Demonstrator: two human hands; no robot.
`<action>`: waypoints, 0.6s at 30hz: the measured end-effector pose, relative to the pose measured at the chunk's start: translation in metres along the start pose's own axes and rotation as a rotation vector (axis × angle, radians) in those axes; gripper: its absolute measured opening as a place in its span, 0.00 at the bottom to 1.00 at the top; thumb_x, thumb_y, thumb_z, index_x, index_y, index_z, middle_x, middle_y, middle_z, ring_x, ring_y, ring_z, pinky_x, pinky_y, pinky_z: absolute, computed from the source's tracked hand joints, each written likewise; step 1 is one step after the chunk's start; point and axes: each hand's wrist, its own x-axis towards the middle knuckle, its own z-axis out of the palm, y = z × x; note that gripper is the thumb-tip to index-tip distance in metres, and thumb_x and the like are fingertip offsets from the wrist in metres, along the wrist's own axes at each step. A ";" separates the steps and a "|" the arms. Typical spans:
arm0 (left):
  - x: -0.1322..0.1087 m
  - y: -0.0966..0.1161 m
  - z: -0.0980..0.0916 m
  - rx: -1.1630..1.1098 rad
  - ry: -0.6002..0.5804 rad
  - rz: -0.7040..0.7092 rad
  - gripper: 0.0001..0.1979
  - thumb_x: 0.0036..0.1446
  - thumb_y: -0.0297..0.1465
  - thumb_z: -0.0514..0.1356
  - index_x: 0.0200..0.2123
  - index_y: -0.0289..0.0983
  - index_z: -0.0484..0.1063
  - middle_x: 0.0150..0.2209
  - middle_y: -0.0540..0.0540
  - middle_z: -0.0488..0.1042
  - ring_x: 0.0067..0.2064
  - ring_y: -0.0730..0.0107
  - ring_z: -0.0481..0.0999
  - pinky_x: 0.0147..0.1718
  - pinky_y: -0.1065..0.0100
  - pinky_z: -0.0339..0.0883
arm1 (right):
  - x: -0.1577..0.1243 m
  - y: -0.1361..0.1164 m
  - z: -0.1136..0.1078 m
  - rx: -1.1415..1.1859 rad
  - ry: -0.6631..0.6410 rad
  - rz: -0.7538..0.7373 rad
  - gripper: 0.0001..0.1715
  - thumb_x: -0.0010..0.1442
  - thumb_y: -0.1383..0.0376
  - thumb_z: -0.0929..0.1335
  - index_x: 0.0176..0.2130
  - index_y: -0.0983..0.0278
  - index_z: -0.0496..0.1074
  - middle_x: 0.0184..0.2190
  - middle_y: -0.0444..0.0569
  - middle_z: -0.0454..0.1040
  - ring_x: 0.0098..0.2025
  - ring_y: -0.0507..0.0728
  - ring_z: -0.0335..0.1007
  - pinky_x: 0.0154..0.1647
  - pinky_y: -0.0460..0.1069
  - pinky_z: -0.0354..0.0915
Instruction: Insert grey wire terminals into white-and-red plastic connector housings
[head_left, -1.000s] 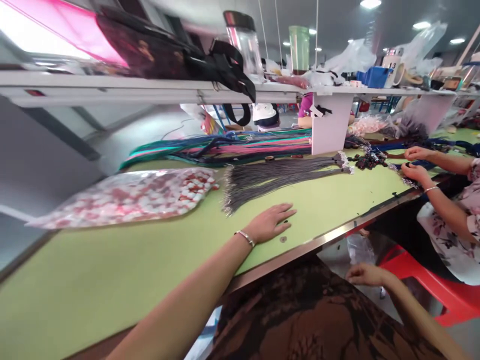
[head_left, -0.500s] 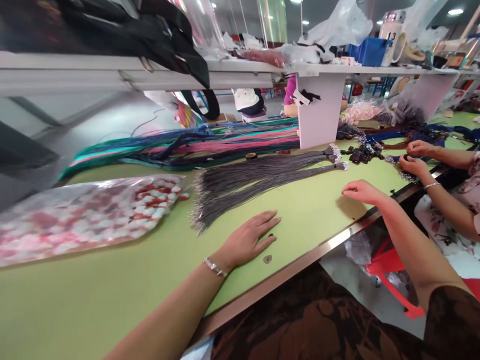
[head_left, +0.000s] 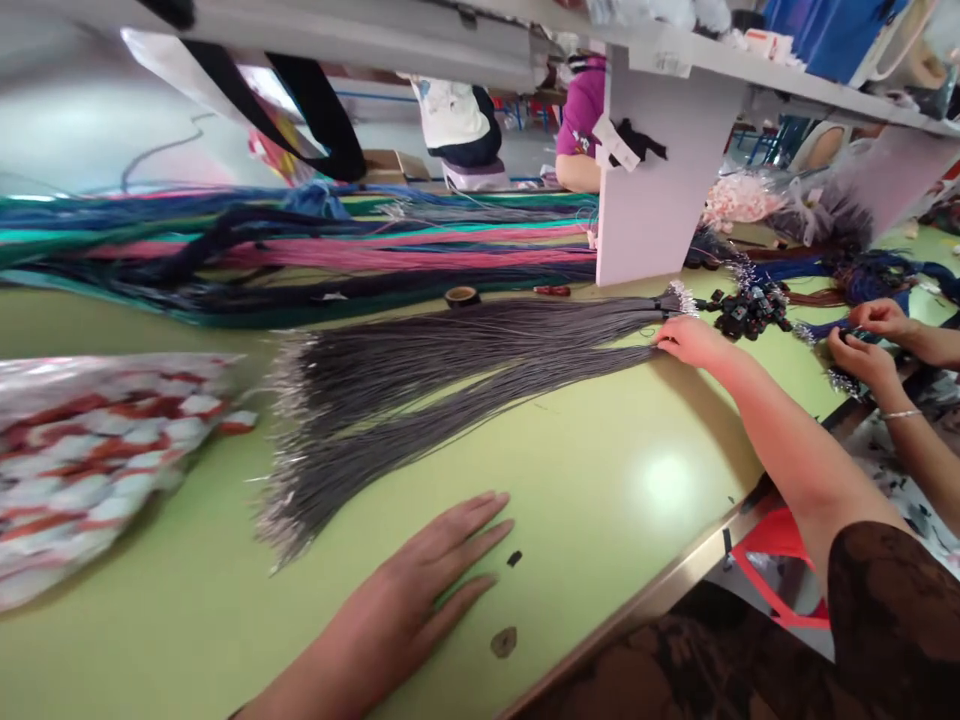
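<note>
Dark grey wires (head_left: 450, 350) with pale stripped ends lie across the table in two long bundles. My right hand (head_left: 696, 342) is at the right end of the front bundle, its fingertips closed on the grey wires there. The fingers partly cover those ends. My left hand (head_left: 420, 580) rests flat on the table in front of the bundles, fingers stretched out and holding nothing. A small black piece (head_left: 514, 558) lies just beyond its fingertips, and a roundish grey-brown spot (head_left: 504, 642) shows nearer to me.
A plastic bag of white and red-brown pieces (head_left: 112, 460) is at left. Behind the wires lie coloured cables (head_left: 420, 258), a tape roll (head_left: 462, 297) and a white upright panel (head_left: 649, 190). Black connectors (head_left: 750, 310) sit at right, near a co-worker's hands (head_left: 870, 345).
My right hand has moved from above the bare tabletop to the right end of the front wire bundle and closed there. My left hand stays flat while the view has shifted closer.
</note>
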 end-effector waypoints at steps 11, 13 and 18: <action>0.002 -0.003 -0.001 0.084 0.038 0.063 0.25 0.60 0.40 0.53 0.61 0.46 0.61 0.61 0.49 0.64 0.57 0.62 0.70 0.49 0.65 0.72 | -0.024 0.019 0.021 0.802 0.513 0.430 0.13 0.55 0.58 0.65 0.31 0.64 0.75 0.28 0.47 0.75 0.31 0.53 0.70 0.34 0.48 0.67; 0.002 -0.006 -0.002 0.087 0.026 0.084 0.26 0.60 0.41 0.53 0.61 0.46 0.60 0.61 0.49 0.64 0.56 0.62 0.71 0.48 0.66 0.73 | -0.033 0.021 0.025 1.072 0.585 0.561 0.15 0.52 0.55 0.68 0.31 0.64 0.74 0.28 0.47 0.75 0.29 0.51 0.70 0.30 0.46 0.68; -0.001 -0.008 0.001 0.030 0.020 0.066 0.27 0.59 0.44 0.53 0.61 0.48 0.60 0.61 0.51 0.65 0.56 0.62 0.70 0.49 0.68 0.71 | -0.038 0.020 0.018 1.017 0.561 0.497 0.16 0.49 0.54 0.70 0.30 0.65 0.76 0.26 0.46 0.75 0.26 0.50 0.67 0.25 0.45 0.67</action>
